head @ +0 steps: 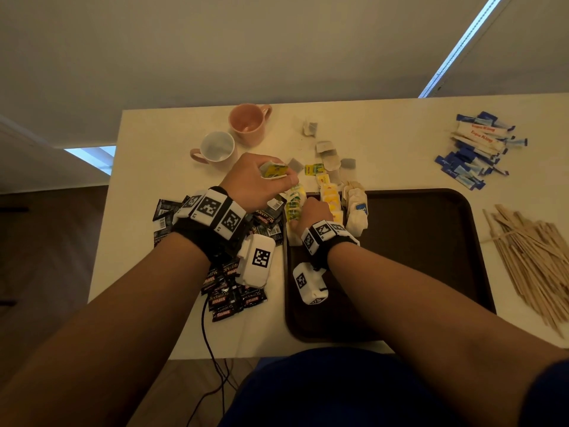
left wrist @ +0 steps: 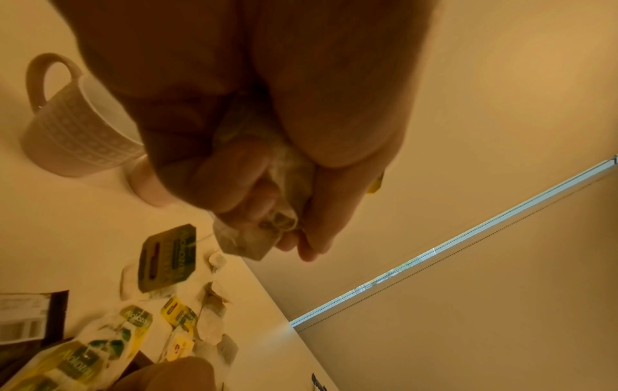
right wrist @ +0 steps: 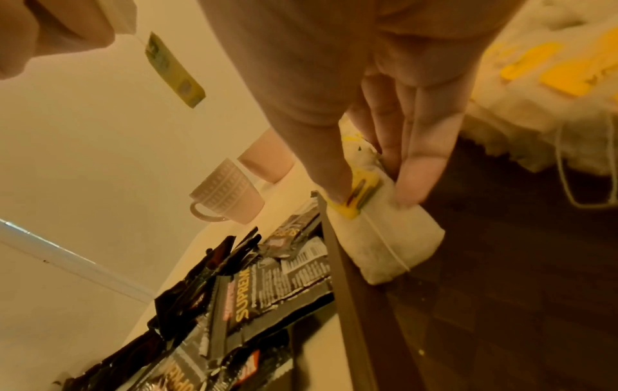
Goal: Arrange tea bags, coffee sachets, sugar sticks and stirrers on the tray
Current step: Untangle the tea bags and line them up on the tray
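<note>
Left wrist view: the left hand (left wrist: 254, 148) clutches a soft, light tea bag (left wrist: 257, 232) by its pouch, tag dangling, while the right hand (right wrist: 378, 111) pinches another bag (right wrist: 384, 238) on the tray (right wrist: 501, 291).

Most of the dark brown tray (head: 431, 257) lies bare from centre toward three o'clock. Tea bags (head: 338, 208) crowd its eleven o'clock corner. Coffee sachets (head: 234, 291) block nine o'clock, wooden stirrers (head: 529, 260) three o'clock, two mugs (head: 234, 137) eleven o'clock.
</note>
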